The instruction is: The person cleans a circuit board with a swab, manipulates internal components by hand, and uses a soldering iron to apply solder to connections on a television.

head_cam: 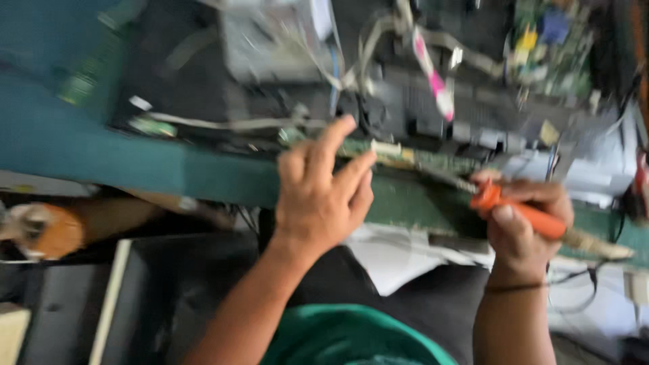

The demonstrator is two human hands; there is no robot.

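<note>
The picture is motion-blurred. My left hand (321, 192) is spread open over the near edge of a green circuit board (405, 165), fingers apart and holding nothing. My right hand (524, 226) grips an orange-handled tool (520, 209) that looks like a soldering iron, its metal tip pointing left toward the board. A thin black band circles my right wrist. My green shirt fills the bottom middle.
A teal table edge (101, 152) runs across the left. Beyond it lie a dark chassis with wires (405, 101), a pink and white tool (433, 71) and another circuit board (554, 40). White papers (399, 260) lie below the table; an orange object (54, 230) sits at left.
</note>
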